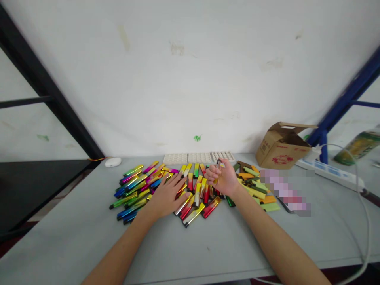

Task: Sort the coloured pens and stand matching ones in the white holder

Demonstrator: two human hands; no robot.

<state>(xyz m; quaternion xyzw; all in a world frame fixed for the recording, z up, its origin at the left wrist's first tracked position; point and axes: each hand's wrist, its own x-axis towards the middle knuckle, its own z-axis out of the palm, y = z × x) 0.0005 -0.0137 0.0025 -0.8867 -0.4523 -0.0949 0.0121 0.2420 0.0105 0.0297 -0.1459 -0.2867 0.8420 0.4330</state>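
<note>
Head view: your left hand (168, 194) spreads open, palm down, over shiny lighters (197, 194) — I can't tell what's under it. Your right hand (224, 178) curls closed around one lighter (218, 162), its tip above your fingers. That one is up; much seems left, with many loose between your hands and left of them, matte pieces (270, 207) to the right, white trays (199, 158) beyond.

Scuffed white wall (190, 87), grey tabletop (208, 253), black frame (44, 84) left, blue frame (347, 98) right
</note>
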